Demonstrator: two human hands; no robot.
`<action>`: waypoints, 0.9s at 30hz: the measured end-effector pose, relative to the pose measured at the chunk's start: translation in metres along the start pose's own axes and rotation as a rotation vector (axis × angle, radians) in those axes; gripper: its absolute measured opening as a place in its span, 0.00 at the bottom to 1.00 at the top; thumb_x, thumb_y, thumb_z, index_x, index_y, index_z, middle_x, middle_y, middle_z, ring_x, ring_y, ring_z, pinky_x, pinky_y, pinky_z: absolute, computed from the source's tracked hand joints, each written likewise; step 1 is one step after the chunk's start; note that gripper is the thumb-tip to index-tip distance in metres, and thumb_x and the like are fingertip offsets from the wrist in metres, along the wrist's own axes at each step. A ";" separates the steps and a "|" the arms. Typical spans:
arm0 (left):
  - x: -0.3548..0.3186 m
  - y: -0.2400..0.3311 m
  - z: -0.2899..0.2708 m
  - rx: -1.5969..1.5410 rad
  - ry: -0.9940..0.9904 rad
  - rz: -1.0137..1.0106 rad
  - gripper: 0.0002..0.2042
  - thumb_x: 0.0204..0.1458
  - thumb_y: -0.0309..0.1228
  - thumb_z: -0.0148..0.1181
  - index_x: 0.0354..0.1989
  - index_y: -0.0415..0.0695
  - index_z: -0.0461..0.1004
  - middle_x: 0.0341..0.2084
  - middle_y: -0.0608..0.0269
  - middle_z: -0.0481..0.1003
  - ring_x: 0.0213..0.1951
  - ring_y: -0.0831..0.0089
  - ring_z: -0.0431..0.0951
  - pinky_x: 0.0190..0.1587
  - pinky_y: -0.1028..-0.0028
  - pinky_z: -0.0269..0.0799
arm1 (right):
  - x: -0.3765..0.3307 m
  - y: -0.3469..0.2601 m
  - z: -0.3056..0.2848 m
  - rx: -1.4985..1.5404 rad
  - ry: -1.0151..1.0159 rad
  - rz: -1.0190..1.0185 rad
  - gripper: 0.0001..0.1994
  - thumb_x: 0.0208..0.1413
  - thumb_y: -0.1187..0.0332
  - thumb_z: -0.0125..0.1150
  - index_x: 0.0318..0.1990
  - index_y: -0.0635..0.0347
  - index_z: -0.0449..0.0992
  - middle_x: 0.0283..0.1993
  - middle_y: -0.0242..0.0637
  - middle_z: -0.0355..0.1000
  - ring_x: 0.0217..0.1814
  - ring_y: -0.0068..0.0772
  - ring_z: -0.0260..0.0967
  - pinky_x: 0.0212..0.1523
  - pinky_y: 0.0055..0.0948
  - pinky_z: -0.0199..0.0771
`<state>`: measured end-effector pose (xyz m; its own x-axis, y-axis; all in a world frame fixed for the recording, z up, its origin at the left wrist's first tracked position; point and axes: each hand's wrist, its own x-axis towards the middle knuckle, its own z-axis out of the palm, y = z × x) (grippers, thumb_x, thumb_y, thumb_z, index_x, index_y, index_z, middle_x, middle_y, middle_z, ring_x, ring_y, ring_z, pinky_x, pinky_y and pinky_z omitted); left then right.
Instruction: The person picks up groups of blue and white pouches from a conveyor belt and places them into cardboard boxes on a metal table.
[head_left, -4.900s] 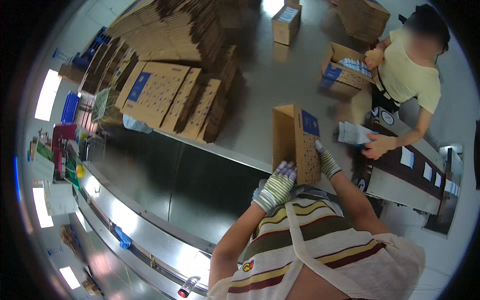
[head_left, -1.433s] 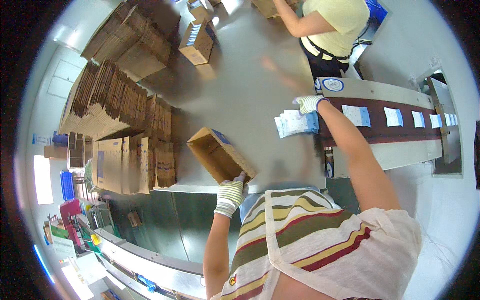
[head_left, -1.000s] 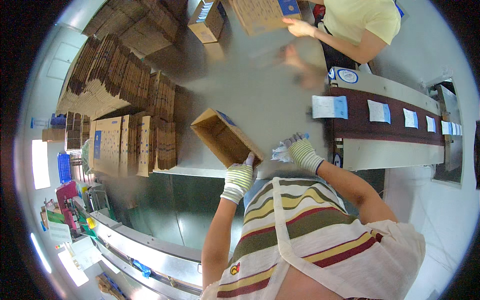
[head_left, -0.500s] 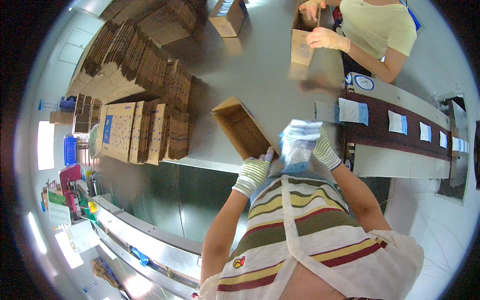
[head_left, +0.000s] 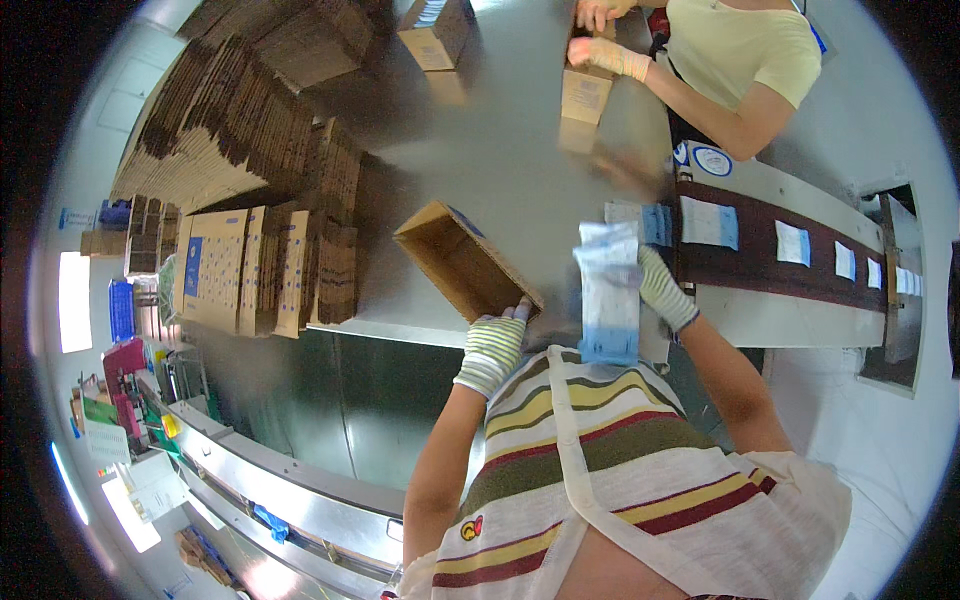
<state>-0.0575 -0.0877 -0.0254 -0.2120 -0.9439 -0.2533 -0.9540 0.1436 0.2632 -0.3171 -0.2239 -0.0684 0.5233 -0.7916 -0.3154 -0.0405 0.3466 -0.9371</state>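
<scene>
An open cardboard box [head_left: 440,262] lies tilted on the metal table, its hollow inside facing up. My left hand [head_left: 496,345], in a striped glove, grips the box's near end with the fingertips over its rim. On the other side, my right hand [head_left: 664,288], gloved the same way, holds a stack of white and blue soft packets [head_left: 610,300] upright in front of my body. Its fingers are partly hidden behind the packets. Just beyond the stack, more packets [head_left: 655,222] lie at the end of a conveyor.
A dark conveyor belt [head_left: 755,262] brings spaced packets in from the right. Piles of flattened cartons [head_left: 215,270] stand at the left of the metal table [head_left: 500,130]. Across it, a co-worker's gloved hands [head_left: 608,58] work at another carton [head_left: 585,95]. A further carton [head_left: 436,40] stands at the back.
The packet stack in my right hand has swung from slanted and blurred to more upright. Another packet has reached the table end of the conveyor. My left hand stays on the box.
</scene>
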 end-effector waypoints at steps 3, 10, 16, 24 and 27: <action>0.004 0.005 -0.008 0.005 -0.045 -0.012 0.23 0.44 0.32 0.53 0.52 0.43 0.62 0.34 0.52 0.74 0.32 0.57 0.76 0.36 0.62 0.69 | -0.050 0.014 0.014 0.199 -0.113 0.214 0.24 0.44 0.69 0.66 0.52 0.59 0.69 0.46 0.37 0.72 0.50 0.29 0.68 0.51 0.31 0.68; 0.009 0.015 -0.018 0.068 -0.217 -0.031 0.25 0.47 0.35 0.52 0.56 0.42 0.60 0.38 0.51 0.73 0.38 0.59 0.76 0.42 0.65 0.70 | -0.054 -0.012 0.037 0.271 -0.288 0.002 0.19 0.46 0.70 0.63 0.48 0.59 0.73 0.47 0.40 0.72 0.50 0.26 0.68 0.51 0.30 0.69; 0.011 0.005 0.030 -0.116 0.192 -0.013 0.13 0.52 0.33 0.47 0.44 0.42 0.68 0.30 0.54 0.74 0.35 0.56 0.74 0.42 0.62 0.70 | 0.038 -0.055 0.110 -0.426 -0.431 -0.692 0.18 0.49 0.65 0.60 0.49 0.54 0.72 0.53 0.37 0.68 0.51 0.30 0.67 0.53 0.33 0.66; -0.009 0.014 -0.069 -0.025 0.488 0.239 0.15 0.49 0.31 0.51 0.45 0.41 0.68 0.34 0.51 0.75 0.37 0.59 0.76 0.42 0.62 0.69 | 0.054 -0.037 0.145 -0.854 -0.508 -0.300 0.24 0.43 0.66 0.61 0.50 0.60 0.65 0.48 0.46 0.69 0.51 0.44 0.67 0.53 0.35 0.66; 0.028 -0.018 -0.099 -0.276 0.223 -0.217 0.13 0.50 0.32 0.49 0.41 0.38 0.71 0.37 0.47 0.74 0.40 0.53 0.74 0.45 0.61 0.68 | 0.037 -0.063 0.164 -1.331 -0.567 -0.276 0.17 0.44 0.70 0.57 0.44 0.64 0.71 0.47 0.48 0.70 0.49 0.47 0.68 0.51 0.37 0.68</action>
<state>-0.0250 -0.1459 0.0547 0.0681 -0.9891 -0.1308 -0.8724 -0.1227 0.4731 -0.1560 -0.1926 0.0030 0.8877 -0.3471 -0.3026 -0.4578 -0.7357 -0.4992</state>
